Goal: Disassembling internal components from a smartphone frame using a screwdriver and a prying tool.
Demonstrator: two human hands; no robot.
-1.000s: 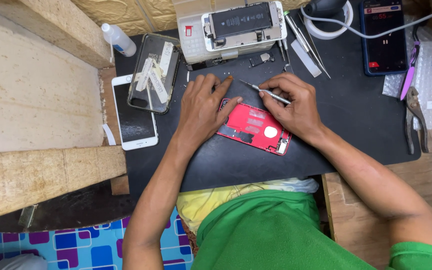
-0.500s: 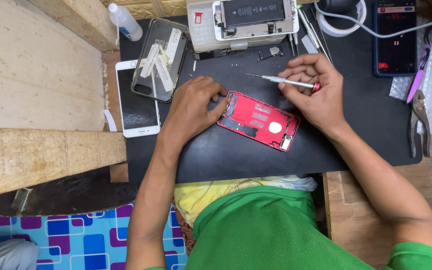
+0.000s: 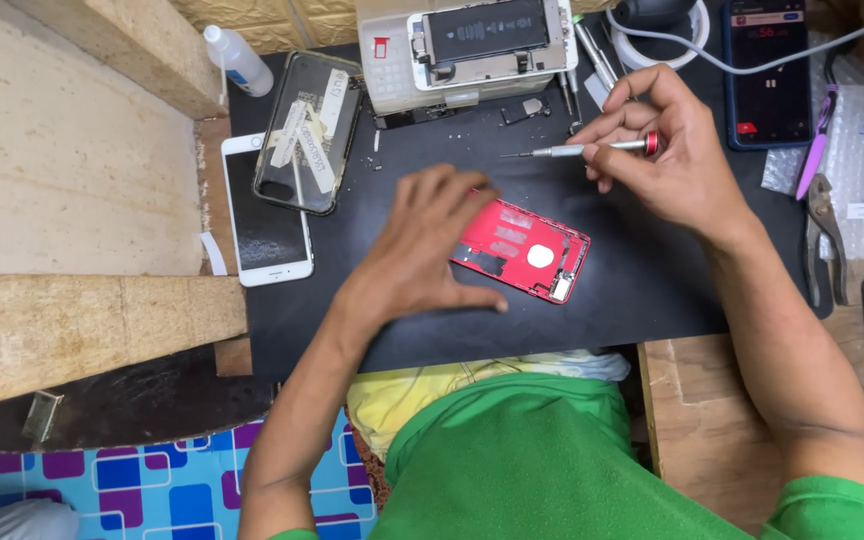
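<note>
View: one head camera, worn by the person.
Direction: looks steeply down, almost straight onto the counter point(image 3: 642, 290) and the person's own lap.
Nearness: close; both forearms run in from the bottom edge and fill much of the frame.
Centre: the left hand point(image 3: 432, 240) and the red phone shell point(image 3: 527, 250) sit about mid-frame.
Upper right: the right hand point(image 3: 672, 150) with the screwdriver point(image 3: 577, 150).
Top edge: cuts the opened phone point(image 3: 482, 40).
Left side: wooden beams point(image 3: 82, 330).
Shared view: only one view.
</note>
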